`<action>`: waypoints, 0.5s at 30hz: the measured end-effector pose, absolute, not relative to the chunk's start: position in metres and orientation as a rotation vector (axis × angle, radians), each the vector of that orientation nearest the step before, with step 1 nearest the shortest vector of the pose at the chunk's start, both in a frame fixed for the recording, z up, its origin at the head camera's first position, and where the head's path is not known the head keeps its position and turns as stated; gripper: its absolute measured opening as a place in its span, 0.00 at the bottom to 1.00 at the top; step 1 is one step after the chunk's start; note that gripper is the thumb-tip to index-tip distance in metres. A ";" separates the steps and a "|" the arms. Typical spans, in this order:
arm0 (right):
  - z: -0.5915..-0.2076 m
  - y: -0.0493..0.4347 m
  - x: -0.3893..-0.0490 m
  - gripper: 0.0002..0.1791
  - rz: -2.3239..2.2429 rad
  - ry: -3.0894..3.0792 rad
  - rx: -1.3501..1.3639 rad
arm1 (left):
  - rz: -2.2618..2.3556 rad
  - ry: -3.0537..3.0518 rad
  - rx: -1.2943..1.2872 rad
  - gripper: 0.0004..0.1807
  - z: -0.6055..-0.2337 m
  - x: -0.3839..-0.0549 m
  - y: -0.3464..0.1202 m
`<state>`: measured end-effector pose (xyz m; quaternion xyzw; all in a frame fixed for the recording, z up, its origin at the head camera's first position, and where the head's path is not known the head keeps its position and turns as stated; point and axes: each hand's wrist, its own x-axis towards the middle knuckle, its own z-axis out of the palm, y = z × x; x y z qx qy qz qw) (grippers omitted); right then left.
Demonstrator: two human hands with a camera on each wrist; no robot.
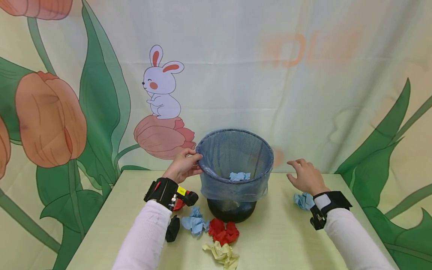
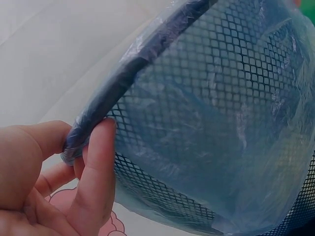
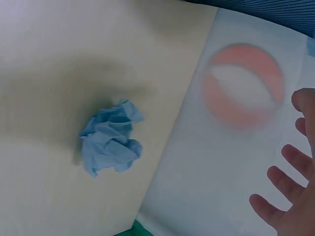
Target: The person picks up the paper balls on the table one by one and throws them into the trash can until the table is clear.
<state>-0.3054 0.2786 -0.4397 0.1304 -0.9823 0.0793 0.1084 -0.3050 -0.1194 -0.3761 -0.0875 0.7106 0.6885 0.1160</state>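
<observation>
A black mesh trash can (image 1: 233, 212) lined with a bluish clear bag (image 1: 236, 191) stands on the table, a crumpled light blue paper (image 1: 239, 176) inside it. My left hand (image 1: 183, 165) pinches the can's lined rim (image 2: 106, 91) at its left side, thumb and fingers on either side. To the right of the can, my right hand (image 1: 306, 177) hovers with fingers spread and nothing in them. Below that hand lies another crumpled blue paper (image 3: 110, 140) on the table.
In front of the can lie a blue paper ball (image 1: 195, 222), a red one (image 1: 224, 231) and a yellow one (image 1: 223, 255). A black crumpled piece (image 1: 173, 228) and a partly hidden red one (image 1: 179, 204) are near my left forearm. A printed curtain (image 1: 236, 75) hangs behind the table.
</observation>
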 end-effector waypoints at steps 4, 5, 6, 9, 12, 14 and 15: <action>-0.454 0.285 -0.304 0.27 0.243 -2.940 0.362 | 2.018 2.079 -0.256 0.09 -0.376 -0.305 -0.120; -0.458 0.286 -0.303 0.28 0.250 -2.950 0.361 | 2.019 2.079 -0.255 0.09 -0.376 -0.305 -0.120; -0.461 0.288 -0.302 0.28 0.263 -2.956 0.361 | 2.020 2.077 -0.256 0.09 -0.376 -0.305 -0.120; -0.470 0.291 -0.301 0.29 0.303 -2.971 0.352 | 2.018 2.076 -0.256 0.09 -0.376 -0.305 -0.120; -0.478 0.293 -0.301 0.31 0.343 -2.986 0.321 | 2.019 2.074 -0.255 0.09 -0.376 -0.305 -0.120; -0.482 0.295 -0.301 0.31 0.352 -2.999 0.294 | 2.023 2.069 -0.254 0.08 -0.376 -0.305 -0.120; -0.484 0.295 -0.301 0.32 0.351 -3.003 0.282 | 2.024 2.066 -0.252 0.09 -0.377 -0.305 -0.121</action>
